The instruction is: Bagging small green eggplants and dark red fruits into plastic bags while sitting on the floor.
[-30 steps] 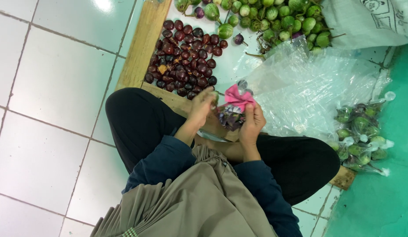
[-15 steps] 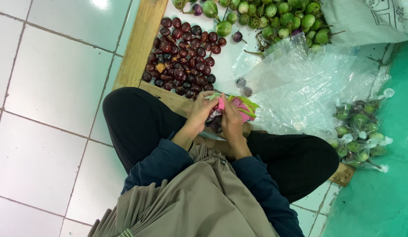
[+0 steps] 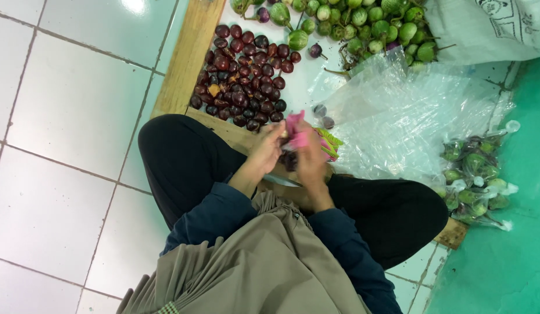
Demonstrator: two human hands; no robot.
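Pink plastic strip (image 3: 296,132), thin and crumpled, sits pinched between both hands just above the person's lap, at the near edge of the wooden board (image 3: 185,55). Left hand (image 3: 268,148) has its fingers curled in tight on the left end of the strip, thumb pressed against the forefinger. Right hand (image 3: 311,157) is closed over the other end, knuckles up, its fingers wrapped round the strip and the neck of a small clear bag (image 3: 290,160) of dark round fruit that hangs under the hands; how much of the bag each hand grips cannot be told. A green and yellow scrap (image 3: 331,144) of ribbed material pokes out beside the right hand.

Dark purple fruits (image 3: 244,75), glossy and round, lie heaped on the pale tray surface beyond the hands. Green round fruits (image 3: 363,26) with thin stalks are piled at the far end. Crinkled clear plastic sheeting (image 3: 409,122) spreads to the right, and past it lie 2 or more knotted clear bags of green fruit (image 3: 476,180) on the teal floor (image 3: 514,256). A white woven sack (image 3: 490,26) fills the upper right corner. Glossy white tiles (image 3: 66,116) cover the floor to the left.
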